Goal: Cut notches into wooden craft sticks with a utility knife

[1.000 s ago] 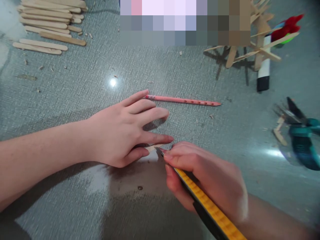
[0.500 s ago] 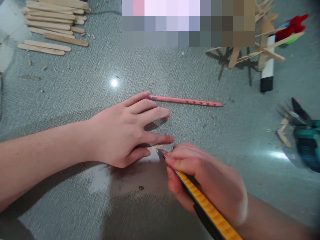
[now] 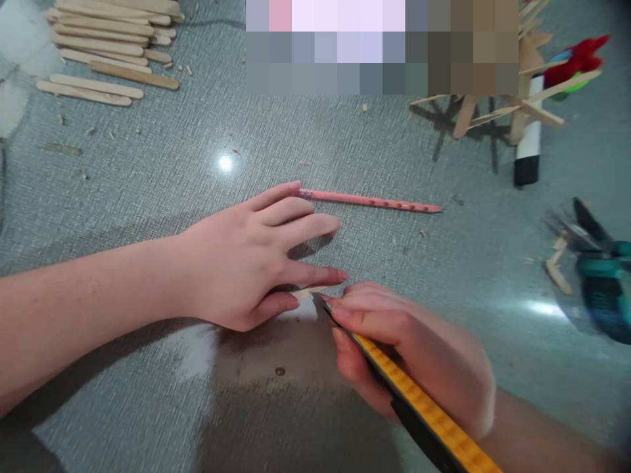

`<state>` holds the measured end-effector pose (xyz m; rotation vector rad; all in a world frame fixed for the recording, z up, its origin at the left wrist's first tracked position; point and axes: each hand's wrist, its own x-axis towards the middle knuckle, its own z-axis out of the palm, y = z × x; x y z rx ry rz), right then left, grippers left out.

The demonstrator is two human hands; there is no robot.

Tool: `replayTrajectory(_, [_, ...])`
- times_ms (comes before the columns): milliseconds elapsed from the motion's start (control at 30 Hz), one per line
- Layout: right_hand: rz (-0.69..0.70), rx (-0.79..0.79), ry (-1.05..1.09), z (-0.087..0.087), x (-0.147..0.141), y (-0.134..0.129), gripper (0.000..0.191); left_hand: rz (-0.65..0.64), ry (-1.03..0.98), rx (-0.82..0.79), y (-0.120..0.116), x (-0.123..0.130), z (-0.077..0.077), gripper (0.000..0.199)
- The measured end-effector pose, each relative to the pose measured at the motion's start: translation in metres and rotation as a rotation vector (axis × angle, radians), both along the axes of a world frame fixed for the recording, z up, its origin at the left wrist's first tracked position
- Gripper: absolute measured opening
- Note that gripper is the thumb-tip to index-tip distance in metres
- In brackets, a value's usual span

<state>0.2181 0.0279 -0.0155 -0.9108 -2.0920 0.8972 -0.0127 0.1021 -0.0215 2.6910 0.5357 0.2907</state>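
My left hand [image 3: 256,253] lies on the grey table with fingers spread. Its thumb and index finger press a short, pale piece of wood [image 3: 308,292] against the surface. In my right hand [image 3: 409,348] is a yellow and black utility knife [image 3: 424,401], held like a pen. The blade tip touches or nearly touches the wood, just right of my left thumb. Beyond my left fingers lies a pink pencil [image 3: 369,200], its metal end beside my little fingertip.
Wooden sticks [image 3: 103,33] are piled at the upper left. A stick structure [image 3: 517,108] stands over a white marker [image 3: 529,148] at the upper right. Teal-handled pliers or cutters [image 3: 604,282] lie at the right edge. Wood chips are scattered about the grey table [image 3: 148,407].
My right hand and the knife have shifted slightly to the right in view. My left hand keeps pressing on the wood in nearly the same pose.
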Motion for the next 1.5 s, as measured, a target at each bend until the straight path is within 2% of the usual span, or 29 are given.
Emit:
replayTrajectory(200, [0.022,-0.059,0.000,0.002,-0.003,-0.002,0.038,-0.015,0.024,0.017,-0.001,0.000,0.000,0.049])
replayTrajectory(400, [-0.029,-0.120,-0.018,0.009,-0.007,-0.007,0.028,-0.008,0.015,0.039,-0.002,-0.001,-0.001,0.049])
replayTrajectory(567, [-0.046,-0.083,-0.102,0.011,-0.006,-0.006,0.025,0.012,0.016,0.050,-0.003,0.000,-0.001,0.049])
replayTrajectory(700, [-0.040,-0.072,-0.072,0.008,-0.006,-0.006,0.023,0.021,0.010,0.025,-0.003,0.000,-0.001,0.049])
replayTrajectory(967, [-0.024,-0.076,-0.025,0.005,-0.005,-0.007,0.030,0.015,0.037,0.022,-0.003,-0.001,-0.001,0.049])
replayTrajectory(1167, [-0.052,-0.002,-0.038,0.004,-0.003,-0.003,0.035,0.006,0.044,0.027,-0.002,-0.001,-0.001,0.051])
replayTrajectory(1500, [-0.041,-0.021,-0.008,0.002,-0.005,-0.006,0.037,-0.002,0.046,0.031,-0.002,0.000,0.000,0.052])
